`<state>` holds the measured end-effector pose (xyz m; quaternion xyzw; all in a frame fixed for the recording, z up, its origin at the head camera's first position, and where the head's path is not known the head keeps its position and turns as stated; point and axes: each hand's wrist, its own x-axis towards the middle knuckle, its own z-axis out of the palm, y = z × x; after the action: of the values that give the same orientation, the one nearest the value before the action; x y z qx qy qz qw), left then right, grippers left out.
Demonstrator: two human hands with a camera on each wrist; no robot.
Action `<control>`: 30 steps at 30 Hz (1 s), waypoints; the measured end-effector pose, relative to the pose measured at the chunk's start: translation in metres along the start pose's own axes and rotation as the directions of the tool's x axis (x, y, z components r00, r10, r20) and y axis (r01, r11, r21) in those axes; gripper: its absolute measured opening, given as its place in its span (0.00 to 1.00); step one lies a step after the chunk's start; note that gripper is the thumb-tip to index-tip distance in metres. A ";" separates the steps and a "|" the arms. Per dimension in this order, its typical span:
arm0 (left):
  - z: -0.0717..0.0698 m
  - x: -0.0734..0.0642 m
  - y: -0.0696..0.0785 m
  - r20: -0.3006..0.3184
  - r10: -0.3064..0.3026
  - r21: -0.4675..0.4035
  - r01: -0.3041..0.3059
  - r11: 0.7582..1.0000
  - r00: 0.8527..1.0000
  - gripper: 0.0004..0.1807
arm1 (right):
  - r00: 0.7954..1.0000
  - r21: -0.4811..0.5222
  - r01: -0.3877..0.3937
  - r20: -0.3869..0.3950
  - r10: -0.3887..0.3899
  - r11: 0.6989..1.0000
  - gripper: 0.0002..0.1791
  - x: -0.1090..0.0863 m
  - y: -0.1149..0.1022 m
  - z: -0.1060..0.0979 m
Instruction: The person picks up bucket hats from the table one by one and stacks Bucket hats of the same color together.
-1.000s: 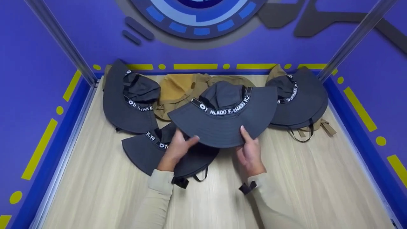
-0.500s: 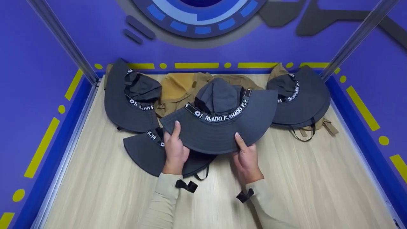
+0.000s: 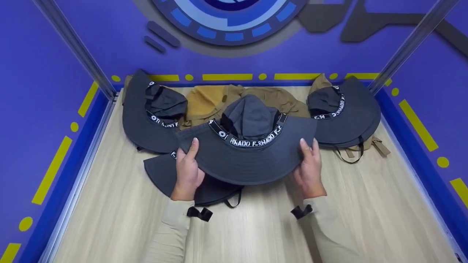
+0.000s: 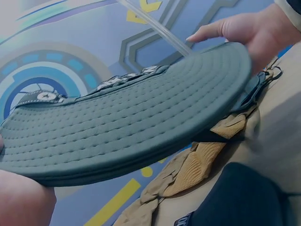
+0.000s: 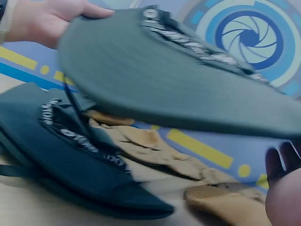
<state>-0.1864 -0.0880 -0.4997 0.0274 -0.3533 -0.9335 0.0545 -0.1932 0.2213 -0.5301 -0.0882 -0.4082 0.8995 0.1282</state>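
Observation:
A dark grey bucket hat (image 3: 248,164) with a black-and-white lettered band inside is held up by both hands, its crown away from me. My left hand (image 3: 188,173) grips the left side of the brim, thumb on top and fingers underneath. On the right side of the brim my right hand (image 3: 309,170) pinches it the same way. In the left wrist view the stitched brim (image 4: 131,127) spans between the hands. Beneath the held hat lies another dark grey hat (image 3: 215,190), partly covered, with a black strap loop at its front.
One dark grey hat (image 3: 137,128) lies at the back left, over something tan. At the back right are stacked dark grey hats (image 3: 351,126) with a tan one below. Tan hats (image 3: 206,98) line the rear wall. Blue walls (image 3: 234,62) enclose the wooden tabletop (image 3: 373,212).
My left hand has moved from beneath the brim to grip its left side, and my right hand has shifted outward along the brim. The hat has come slightly nearer to me.

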 end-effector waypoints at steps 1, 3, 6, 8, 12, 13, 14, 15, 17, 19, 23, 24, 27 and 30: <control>-0.002 0.000 0.003 0.004 -0.008 0.009 0.008 1.000 1.000 0.20 | 1.000 0.000 0.004 0.017 -0.004 1.000 0.21 0.003 -0.004 0.000; -0.004 0.000 0.008 0.007 -0.015 0.025 0.015 1.000 1.000 0.20 | 0.998 -0.003 -0.011 0.054 0.011 1.000 0.19 0.008 -0.011 0.000; -0.009 0.001 0.015 0.002 -0.009 0.035 0.009 0.999 1.000 0.20 | 0.990 -0.034 -0.088 0.111 0.091 0.996 0.17 0.015 -0.019 0.003; -0.013 0.002 0.019 -0.005 0.003 0.039 -0.003 0.999 1.000 0.19 | 0.979 -0.065 -0.146 0.135 0.153 0.987 0.15 0.018 -0.022 0.006; -0.019 0.005 0.030 -0.024 0.014 0.056 -0.013 0.998 1.000 0.19 | 0.963 -0.118 -0.208 0.149 0.224 0.971 0.09 0.025 -0.021 0.019; -0.020 0.006 0.033 -0.028 0.016 0.061 -0.014 0.998 0.999 0.19 | 0.962 -0.126 -0.215 0.146 0.232 0.968 0.08 0.026 -0.019 0.022; -0.022 0.008 0.036 -0.034 0.019 0.073 -0.016 0.997 0.999 0.20 | 0.961 -0.128 -0.221 0.142 0.239 0.967 0.07 0.028 -0.017 0.026; -0.023 0.009 0.040 -0.042 0.022 0.086 -0.019 0.996 0.999 0.21 | 0.961 -0.127 -0.225 0.137 0.241 0.966 0.06 0.029 -0.015 0.031; -0.026 0.014 0.047 -0.055 0.038 0.118 -0.031 0.992 0.998 0.23 | 0.962 -0.122 -0.224 0.131 0.239 0.967 0.05 0.031 -0.009 0.039; -0.030 0.020 0.054 -0.070 0.063 0.159 -0.051 0.986 0.996 0.25 | 0.965 -0.120 -0.212 0.131 0.227 0.970 0.05 0.032 -0.002 0.048; -0.044 0.032 0.068 -0.113 0.111 0.261 -0.078 0.962 0.987 0.27 | 0.971 -0.141 -0.177 0.136 0.196 0.974 0.04 0.031 0.013 0.067; -0.049 0.034 0.071 -0.125 0.121 0.298 -0.079 0.951 0.985 0.28 | 0.973 -0.153 -0.169 0.134 0.190 0.974 0.03 0.030 0.017 0.070; -0.065 0.036 0.078 -0.179 0.147 0.443 -0.054 0.895 0.973 0.32 | 0.972 -0.209 -0.164 0.133 0.195 0.964 0.03 0.026 0.031 0.074; -0.080 0.034 0.080 -0.243 0.177 0.587 0.000 0.810 0.954 0.36 | 0.971 -0.323 -0.150 0.133 0.201 0.935 0.07 0.021 0.047 0.066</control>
<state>-0.2067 -0.2037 -0.5071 0.1608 -0.6102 -0.7634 0.1378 -0.2381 0.1507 -0.5236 -0.0693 -0.5440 0.8362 -0.0022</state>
